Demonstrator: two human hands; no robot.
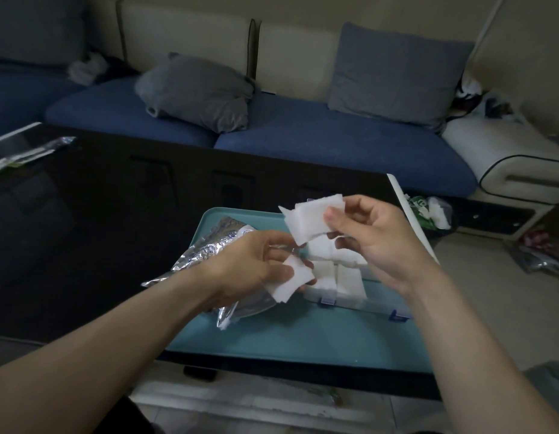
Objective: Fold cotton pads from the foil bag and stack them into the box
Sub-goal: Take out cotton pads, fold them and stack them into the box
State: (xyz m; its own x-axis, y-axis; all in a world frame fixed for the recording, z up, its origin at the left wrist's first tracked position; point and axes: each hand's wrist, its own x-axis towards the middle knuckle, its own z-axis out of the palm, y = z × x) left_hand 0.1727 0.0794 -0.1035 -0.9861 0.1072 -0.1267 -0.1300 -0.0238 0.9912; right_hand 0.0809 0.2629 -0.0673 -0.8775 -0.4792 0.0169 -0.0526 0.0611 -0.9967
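Observation:
My right hand (375,236) pinches a fanned bunch of white cotton pads (306,219) between thumb and fingers, held above the box. Lower down, my left hand (256,264) grips a single white cotton pad (290,281) in front of the crumpled foil bag (206,258), which lies on the left part of the teal tray (303,336). A clear plastic box (337,285) with blue latches sits on the tray under my hands, with white pads stacked in its compartments. My hands hide part of the box.
The tray rests on a glossy black table (100,233). A plastic wrapper (24,151) lies at the table's far left. Behind stands a blue sofa (303,133) with grey cushions. Bags and litter sit on the floor at right (434,211).

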